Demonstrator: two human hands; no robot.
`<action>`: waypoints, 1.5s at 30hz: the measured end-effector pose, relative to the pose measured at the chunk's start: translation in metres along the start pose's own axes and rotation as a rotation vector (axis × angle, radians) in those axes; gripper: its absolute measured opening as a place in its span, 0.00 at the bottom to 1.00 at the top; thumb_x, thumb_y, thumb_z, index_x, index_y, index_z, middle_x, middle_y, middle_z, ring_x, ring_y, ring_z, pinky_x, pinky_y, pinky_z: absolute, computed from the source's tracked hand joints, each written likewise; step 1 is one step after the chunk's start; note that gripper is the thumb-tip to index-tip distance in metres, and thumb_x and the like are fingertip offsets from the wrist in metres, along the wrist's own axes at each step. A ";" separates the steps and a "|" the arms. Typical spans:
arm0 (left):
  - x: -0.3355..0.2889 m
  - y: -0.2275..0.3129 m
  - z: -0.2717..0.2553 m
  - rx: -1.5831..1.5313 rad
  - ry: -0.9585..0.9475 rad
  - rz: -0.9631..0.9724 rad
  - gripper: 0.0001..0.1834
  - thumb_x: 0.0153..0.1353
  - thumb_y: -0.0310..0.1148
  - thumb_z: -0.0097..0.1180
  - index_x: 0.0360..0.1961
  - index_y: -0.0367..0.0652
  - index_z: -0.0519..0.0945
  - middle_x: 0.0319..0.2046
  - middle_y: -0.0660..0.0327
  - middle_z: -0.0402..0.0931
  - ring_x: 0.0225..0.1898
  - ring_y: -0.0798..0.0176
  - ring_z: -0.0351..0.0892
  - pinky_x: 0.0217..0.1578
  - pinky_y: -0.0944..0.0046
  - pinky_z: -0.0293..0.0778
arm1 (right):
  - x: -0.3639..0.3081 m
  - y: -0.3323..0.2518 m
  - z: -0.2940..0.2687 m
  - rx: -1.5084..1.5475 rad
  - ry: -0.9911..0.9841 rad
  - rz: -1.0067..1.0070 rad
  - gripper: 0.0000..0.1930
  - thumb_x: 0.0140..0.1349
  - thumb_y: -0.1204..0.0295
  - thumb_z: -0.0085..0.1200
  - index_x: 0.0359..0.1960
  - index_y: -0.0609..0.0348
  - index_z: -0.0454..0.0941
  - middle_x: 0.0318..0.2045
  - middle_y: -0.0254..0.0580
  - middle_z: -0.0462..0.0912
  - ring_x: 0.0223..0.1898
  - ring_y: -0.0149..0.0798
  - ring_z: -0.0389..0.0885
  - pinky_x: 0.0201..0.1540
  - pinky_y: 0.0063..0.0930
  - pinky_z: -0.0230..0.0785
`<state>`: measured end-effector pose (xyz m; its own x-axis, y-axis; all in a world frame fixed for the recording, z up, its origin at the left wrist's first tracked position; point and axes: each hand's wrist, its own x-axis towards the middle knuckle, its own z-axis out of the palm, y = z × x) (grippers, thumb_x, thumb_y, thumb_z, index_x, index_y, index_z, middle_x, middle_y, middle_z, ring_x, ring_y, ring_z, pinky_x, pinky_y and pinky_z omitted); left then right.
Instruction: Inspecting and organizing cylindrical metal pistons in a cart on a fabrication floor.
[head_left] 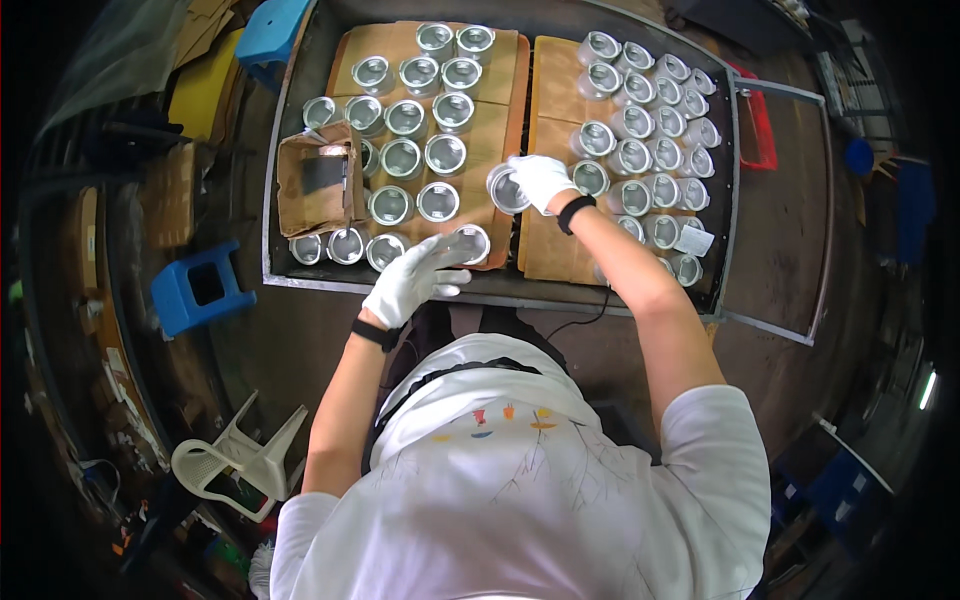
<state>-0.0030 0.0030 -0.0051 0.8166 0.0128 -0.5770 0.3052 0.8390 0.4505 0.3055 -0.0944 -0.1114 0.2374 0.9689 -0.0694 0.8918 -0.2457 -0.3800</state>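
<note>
My right hand (543, 183), in a white glove, grips a clear round jar (508, 192) by its side. That jar is over the gap between the two cardboard sheets. My left hand (408, 283), also gloved in white, is open at the table's near edge, its fingers stretched out to the right. Close by its fingertips stands another clear jar (472, 245); whether they touch it I cannot tell. Several similar jars stand upright in loose rows on the left cardboard sheet (490, 120), and more crowd the right cardboard sheet (545, 235).
A torn-edged cardboard box (312, 205) sits at the table's left side, among the jars. A metal rim (450, 292) borders the dark table. Blue stools (175, 295) and a white plastic chair (240, 455) stand to the left; a red crate (762, 130) is at the right.
</note>
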 end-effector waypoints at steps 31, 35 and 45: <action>-0.015 0.005 -0.010 -0.123 0.187 -0.021 0.31 0.72 0.50 0.45 0.67 0.39 0.65 0.59 0.46 0.74 0.49 0.55 0.81 0.47 0.61 0.78 | -0.063 0.045 0.025 -0.223 0.331 0.750 0.14 0.58 0.65 0.53 0.46 0.53 0.78 0.47 0.45 0.76 0.52 0.51 0.72 0.56 0.52 0.60; -0.013 -0.003 -0.012 -0.125 0.220 -0.041 0.31 0.72 0.50 0.45 0.67 0.38 0.65 0.59 0.46 0.74 0.49 0.55 0.81 0.47 0.61 0.78 | -0.075 0.056 0.037 -0.615 0.011 0.589 0.15 0.59 0.69 0.50 0.46 0.59 0.78 0.47 0.47 0.79 0.53 0.50 0.74 0.57 0.49 0.60; 0.000 -0.011 0.000 -0.069 0.135 -0.076 0.28 0.73 0.47 0.44 0.65 0.38 0.68 0.58 0.50 0.76 0.51 0.54 0.80 0.48 0.59 0.77 | -0.075 0.054 -0.031 -0.077 -0.310 0.521 0.12 0.63 0.69 0.51 0.42 0.56 0.84 0.40 0.47 0.87 0.42 0.46 0.85 0.48 0.40 0.75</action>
<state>-0.0061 -0.0058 -0.0103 0.7178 0.0171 -0.6960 0.3252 0.8758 0.3568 0.3480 -0.1810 -0.0982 0.5368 0.6809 -0.4982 0.7164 -0.6798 -0.1572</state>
